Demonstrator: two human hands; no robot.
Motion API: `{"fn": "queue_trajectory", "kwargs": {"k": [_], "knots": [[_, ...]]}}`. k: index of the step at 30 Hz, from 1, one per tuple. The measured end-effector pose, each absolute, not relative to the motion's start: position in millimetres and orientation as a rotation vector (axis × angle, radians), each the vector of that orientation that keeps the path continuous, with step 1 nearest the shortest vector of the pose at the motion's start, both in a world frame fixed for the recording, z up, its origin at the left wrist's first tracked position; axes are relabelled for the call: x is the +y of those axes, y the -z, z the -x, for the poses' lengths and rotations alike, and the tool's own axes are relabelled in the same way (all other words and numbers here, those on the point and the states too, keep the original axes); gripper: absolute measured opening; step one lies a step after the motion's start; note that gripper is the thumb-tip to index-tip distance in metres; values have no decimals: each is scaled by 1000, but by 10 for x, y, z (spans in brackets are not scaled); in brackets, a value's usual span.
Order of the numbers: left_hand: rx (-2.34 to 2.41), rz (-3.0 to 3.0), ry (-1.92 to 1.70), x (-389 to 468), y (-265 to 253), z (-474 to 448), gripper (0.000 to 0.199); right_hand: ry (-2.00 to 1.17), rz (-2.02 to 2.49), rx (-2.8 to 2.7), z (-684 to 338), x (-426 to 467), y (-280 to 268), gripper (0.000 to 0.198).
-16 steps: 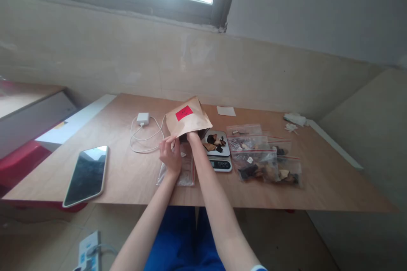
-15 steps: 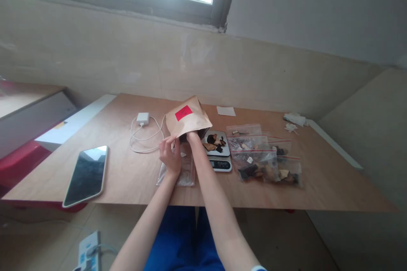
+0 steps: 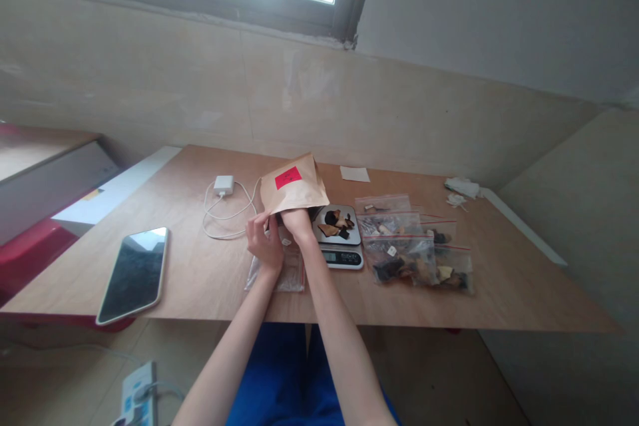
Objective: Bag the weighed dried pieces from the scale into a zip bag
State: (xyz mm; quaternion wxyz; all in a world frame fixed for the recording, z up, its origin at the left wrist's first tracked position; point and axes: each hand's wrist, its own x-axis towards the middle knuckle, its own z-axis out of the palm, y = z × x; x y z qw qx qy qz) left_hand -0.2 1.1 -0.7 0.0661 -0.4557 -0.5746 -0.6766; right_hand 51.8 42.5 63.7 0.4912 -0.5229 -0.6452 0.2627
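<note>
A brown paper bag (image 3: 304, 190) with a red label lies tilted with its mouth toward me. At the mouth's left corner, my left hand (image 3: 264, 239) pinches the edge. My right hand (image 3: 298, 223) reaches inside, its fingers hidden by the paper. Just right of the bag is a white kitchen scale (image 3: 355, 229), partly covered by my wrist, bearing several dark and tan dried pieces (image 3: 337, 223). Beneath my hands lies a flat clear zip bag (image 3: 292, 273).
Several zip bags (image 3: 399, 259) of dried pieces overlap right of the scale. A phone (image 3: 134, 273) lies at the left, a white charger (image 3: 223, 185) with its cable behind it. Toward the wall are a white card (image 3: 355, 174) and crumpled tissue (image 3: 463, 188).
My right hand has shifted slightly left and its back shows more at the bag's mouth. The bag's right side has moved a little left, uncovering more of the scale.
</note>
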Motion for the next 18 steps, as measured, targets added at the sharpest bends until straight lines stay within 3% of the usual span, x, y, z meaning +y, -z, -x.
{"fn": "queue_trajectory", "kwargs": {"k": [4,11,18], "knots": [[-1702,1372,2021,8,5,1,15,-709,1325,-1468,-518,267,-703,28],[-1720,1405,1971,-12,-10,0,15,-703,1479,-1245,-485,-42,-754,17],[-1728,1412,1986,-13,-3,-2,15,-731,1276,-1126,-568,-269,-691,20]]}}
